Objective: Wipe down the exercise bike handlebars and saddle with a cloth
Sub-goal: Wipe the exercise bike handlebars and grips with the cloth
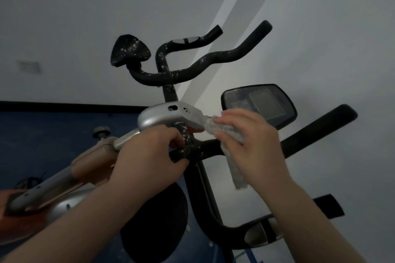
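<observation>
Fingers (222, 134) pinch cloth (237, 168) beside handlebar (209, 147), wall behind.

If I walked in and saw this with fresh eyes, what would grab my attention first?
Probably the two hands in the middle: the left hand grips the black handlebars while the right hand presses a pale cloth against them. Just above the right hand sits a dusty console screen, and higher up, against the white wall, another set of black bars is flecked with white specks.
</observation>
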### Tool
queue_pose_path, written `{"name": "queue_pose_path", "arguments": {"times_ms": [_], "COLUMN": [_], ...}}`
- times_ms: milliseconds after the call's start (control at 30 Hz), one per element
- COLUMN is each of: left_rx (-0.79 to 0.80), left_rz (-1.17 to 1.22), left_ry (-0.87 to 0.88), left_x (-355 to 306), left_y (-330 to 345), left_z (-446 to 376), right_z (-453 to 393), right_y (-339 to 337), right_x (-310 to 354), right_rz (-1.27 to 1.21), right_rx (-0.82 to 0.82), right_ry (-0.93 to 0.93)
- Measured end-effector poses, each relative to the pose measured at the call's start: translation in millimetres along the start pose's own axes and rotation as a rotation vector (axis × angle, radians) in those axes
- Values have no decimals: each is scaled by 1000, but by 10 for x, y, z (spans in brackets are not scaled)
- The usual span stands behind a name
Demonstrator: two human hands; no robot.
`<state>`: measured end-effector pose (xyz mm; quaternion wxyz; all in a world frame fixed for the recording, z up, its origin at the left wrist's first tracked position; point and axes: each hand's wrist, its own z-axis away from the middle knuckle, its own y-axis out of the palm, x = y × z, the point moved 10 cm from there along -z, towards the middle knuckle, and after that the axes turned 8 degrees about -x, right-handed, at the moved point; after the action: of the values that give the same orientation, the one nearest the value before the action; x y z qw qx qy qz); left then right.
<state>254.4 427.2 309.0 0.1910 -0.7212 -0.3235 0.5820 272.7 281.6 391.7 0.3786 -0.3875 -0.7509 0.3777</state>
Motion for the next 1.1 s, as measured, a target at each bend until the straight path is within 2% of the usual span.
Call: {"name": "queue_pose_path", "arguments": {"times_ms": [100, 200, 300, 500, 633, 733, 833, 1000, 1100], "left_rx": [-2, -27, -86, -28, 10, 53, 112, 89, 93], "left_rz": [-11, -10, 14, 194, 220, 224, 236, 244, 249], "left_ry": [-35, -80, -77, -44, -25, 11, 29, 45, 43], "left_x": [22, 71, 88, 220, 248, 255, 277, 292, 290], "left_y": [-10, -29, -62, -36, -11, 28, 70, 82, 91], "left_z": [20, 58, 146, 397, 367, 337, 324, 308, 316], "right_z": [136, 267, 339, 426, 292, 471, 675, 802, 849], "right_y": [284, 214, 194, 133, 84, 346, 253, 341, 331], "right_x": [54, 2, 114, 68, 52, 175, 37, -112, -257], "right_rz": [67, 148, 88, -224, -119, -118, -145, -174, 53], "right_rx": [15, -101, -195, 2, -179, -107, -49, -32, -68], "right_ry": [-17, 5, -2, 1, 83, 43, 30, 253, 326]}}
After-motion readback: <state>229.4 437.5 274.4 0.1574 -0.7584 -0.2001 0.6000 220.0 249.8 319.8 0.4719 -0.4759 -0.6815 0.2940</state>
